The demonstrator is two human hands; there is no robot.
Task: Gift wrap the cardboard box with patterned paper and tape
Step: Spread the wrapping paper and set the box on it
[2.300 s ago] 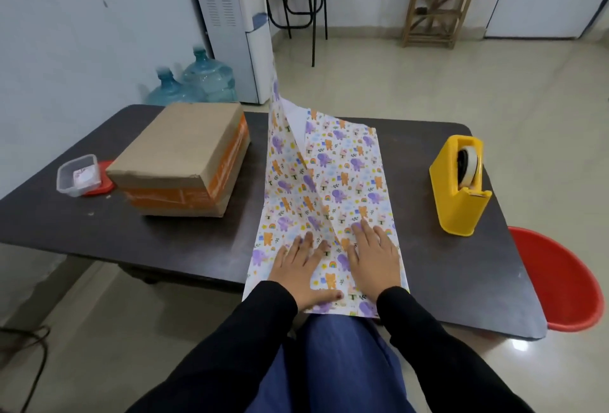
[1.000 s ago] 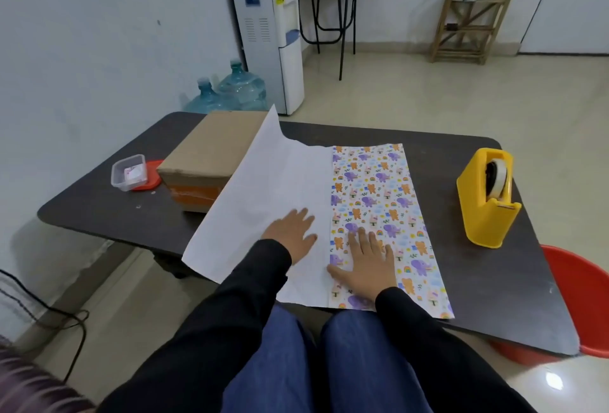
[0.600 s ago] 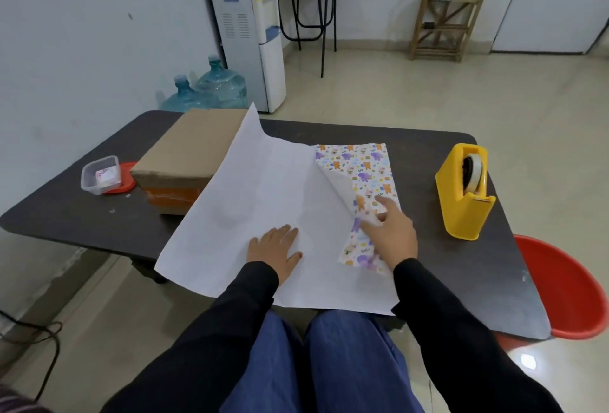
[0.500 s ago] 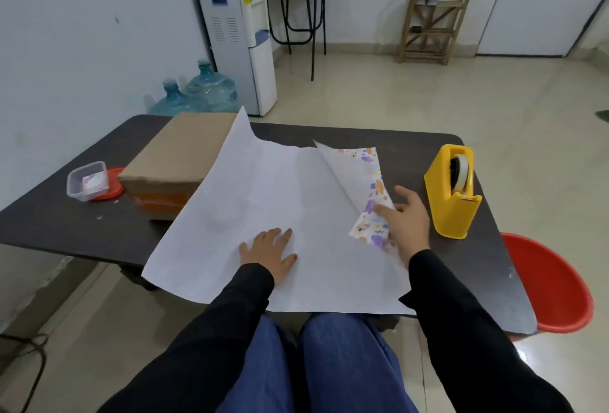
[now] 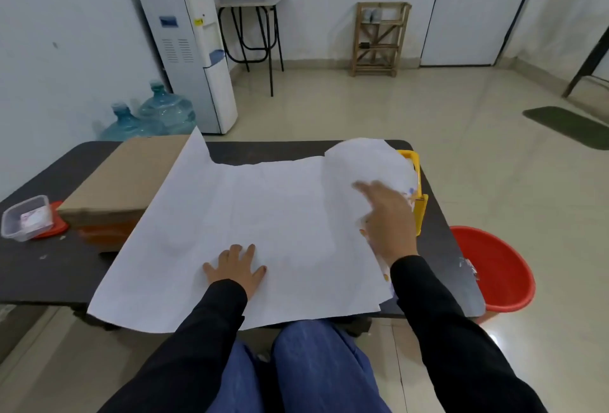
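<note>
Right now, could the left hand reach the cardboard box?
Probably yes. The left hand lies flat on the wrapping paper, and the cardboard box sits ahead to its left. Only the paper's edge, draped over the box, lies between them.

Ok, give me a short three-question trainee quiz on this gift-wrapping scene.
1. True or false: the wrapping paper lies white side up on the table.
2. The left hand is: A flat on the paper, B pinching an edge, C raised in the air.
3. Fill in: the paper's left edge lies over the ____.
Key: 1 true; 2 A; 3 cardboard box.
</note>
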